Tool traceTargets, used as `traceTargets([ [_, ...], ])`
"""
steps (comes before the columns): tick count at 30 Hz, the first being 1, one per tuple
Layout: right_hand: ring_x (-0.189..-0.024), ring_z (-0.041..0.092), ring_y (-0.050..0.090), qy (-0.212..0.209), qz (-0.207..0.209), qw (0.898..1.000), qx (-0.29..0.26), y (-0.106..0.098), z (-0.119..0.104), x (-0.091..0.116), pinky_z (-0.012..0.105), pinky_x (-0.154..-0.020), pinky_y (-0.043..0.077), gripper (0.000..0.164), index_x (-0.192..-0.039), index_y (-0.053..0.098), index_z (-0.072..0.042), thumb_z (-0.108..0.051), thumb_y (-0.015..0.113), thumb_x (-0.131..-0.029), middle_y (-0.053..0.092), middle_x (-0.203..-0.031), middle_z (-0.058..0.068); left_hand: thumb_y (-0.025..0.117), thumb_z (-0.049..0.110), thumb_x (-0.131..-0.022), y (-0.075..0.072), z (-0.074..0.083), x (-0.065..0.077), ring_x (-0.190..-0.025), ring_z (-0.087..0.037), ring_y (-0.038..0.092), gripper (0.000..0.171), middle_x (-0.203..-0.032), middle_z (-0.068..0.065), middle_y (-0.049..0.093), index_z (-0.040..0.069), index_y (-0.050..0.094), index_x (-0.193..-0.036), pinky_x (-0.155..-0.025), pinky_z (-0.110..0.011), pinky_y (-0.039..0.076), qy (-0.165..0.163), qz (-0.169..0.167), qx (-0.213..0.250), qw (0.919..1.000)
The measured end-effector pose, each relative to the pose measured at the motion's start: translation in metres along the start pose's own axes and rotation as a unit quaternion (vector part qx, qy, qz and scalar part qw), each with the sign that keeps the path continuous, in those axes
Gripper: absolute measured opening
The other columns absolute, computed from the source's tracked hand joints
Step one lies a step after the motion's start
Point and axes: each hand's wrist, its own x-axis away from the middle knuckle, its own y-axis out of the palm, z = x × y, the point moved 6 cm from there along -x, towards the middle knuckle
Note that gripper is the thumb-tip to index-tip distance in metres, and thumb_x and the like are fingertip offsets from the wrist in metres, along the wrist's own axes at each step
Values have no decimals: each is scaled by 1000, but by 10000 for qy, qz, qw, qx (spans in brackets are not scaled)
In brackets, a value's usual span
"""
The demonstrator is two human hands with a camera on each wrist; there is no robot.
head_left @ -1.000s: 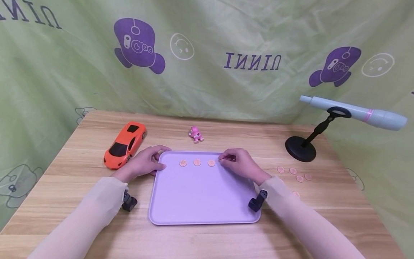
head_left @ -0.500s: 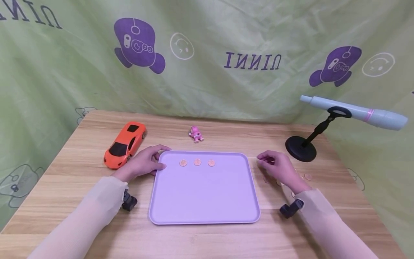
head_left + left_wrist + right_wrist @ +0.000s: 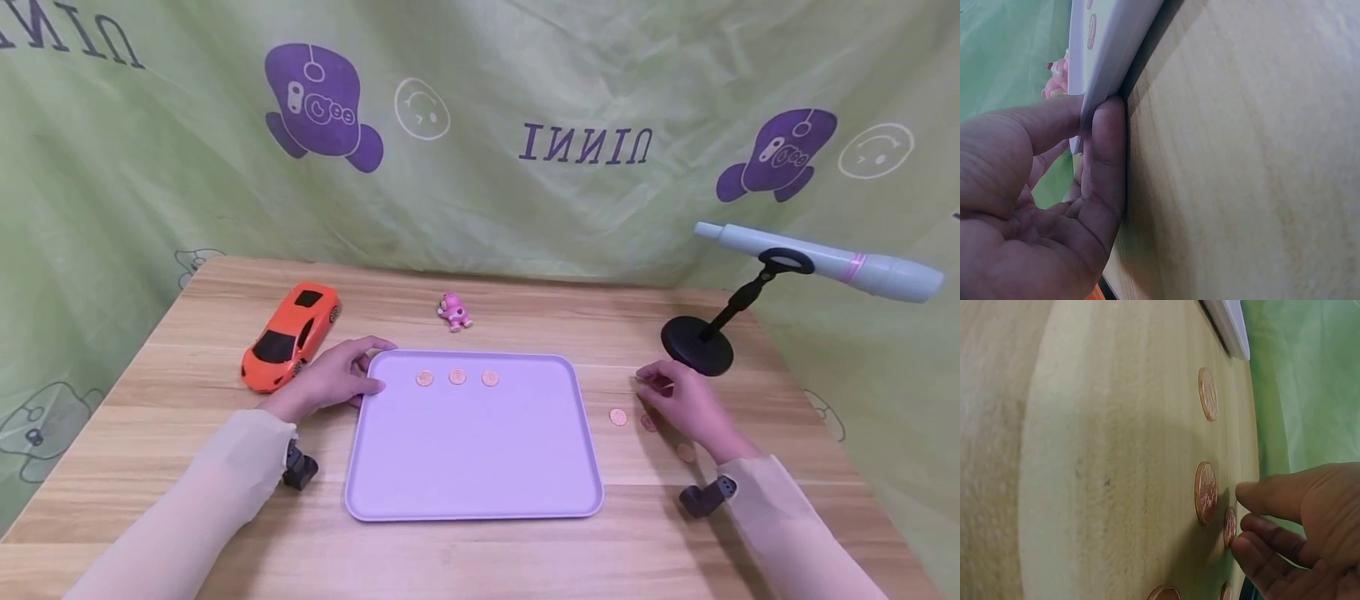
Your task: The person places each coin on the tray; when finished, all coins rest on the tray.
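Observation:
My left hand (image 3: 330,379) grips the upper left corner of a lilac tray (image 3: 472,450); in the left wrist view the thumb lies on the rim and fingers are under it. Three copper coins (image 3: 457,377) lie in a row along the tray's far side. Right of the tray, my right hand (image 3: 690,406) is low over the table among loose coins (image 3: 617,417). In the right wrist view its thumb and fingertips stand apart beside one coin (image 3: 1230,526), with no pinch visible. Part of the loose coins is hidden by the right hand in the head view.
An orange toy car (image 3: 292,333) stands left of the tray, close to my left hand. Behind the tray is a small pink figurine (image 3: 454,312). A pale blue microphone (image 3: 817,258) rests on a black stand (image 3: 697,344) beyond my right hand. A green curtain (image 3: 480,200) hangs behind the table.
My right hand has left the tray's far right side and moved right to the loose coins on the table. The left hand, the tray and its three coins have stayed in place.

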Motion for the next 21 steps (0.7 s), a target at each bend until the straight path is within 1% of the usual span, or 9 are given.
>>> traceTargets([
  [4,-90,25,70,59,-145,9999,-8,2,1,0,25,-78,58,20,-111,72,5,-2,77,-92,74,-100,18,69,-3,-96,1,1,1,-74,-16,65,59,-100,-15,52,5,50,-151,-65,-31,63,-8,-3,34,10000],
  [6,-89,25,69,36,-164,9999,14,1,0,1,29,-78,60,22,-111,72,6,-1,77,-91,74,-100,19,68,-3,-96,1,1,1,-75,-16,66,59,-100,-15,52,5,50,-151,-65,-31,63,-16,-16,53,10000],
  [10,-88,26,68,8,-175,9998,109,-2,-3,2,42,-81,62,24,-112,72,7,0,78,-90,72,-98,19,68,-3,-97,1,1,1,-75,-16,67,59,-101,-15,52,5,49,-152,-66,-31,64,-23,-30,45,10000],
  [12,-88,26,67,38,-222,9996,172,-3,-3,2,45,-83,62,24,-112,71,6,-1,78,-90,71,-98,18,68,-3,-97,1,0,1,-75,-16,67,60,-101,-15,52,5,49,-152,-66,-31,64,-34,-16,23,10000],
  [14,-88,25,66,67,-266,9994,228,-3,-3,3,44,-82,62,23,-111,72,6,-2,78,-90,71,-98,17,68,-3,-97,1,0,2,-75,-16,67,60,-101,-15,52,6,48,-153,-66,-31,64,-42,-7,16,10000],
  [18,-86,24,65,88,-322,9990,290,-3,1,4,35,-77,59,20,-109,72,7,-1,77,-90,72,-97,18,68,-3,-97,1,0,1,-76,-16,67,60,-101,-15,52,6,48,-153,-66,-31,64,-64,-17,33,10000],
  [21,-86,25,66,87,-331,9991,250,-2,3,4,33,-75,58,19,-108,72,8,2,76,-90,72,-97,20,68,-3,-97,1,1,1,-76,-16,67,60,-101,-15,52,6,49,-153,-66,-31,64,-79,-10,28,10000],
])
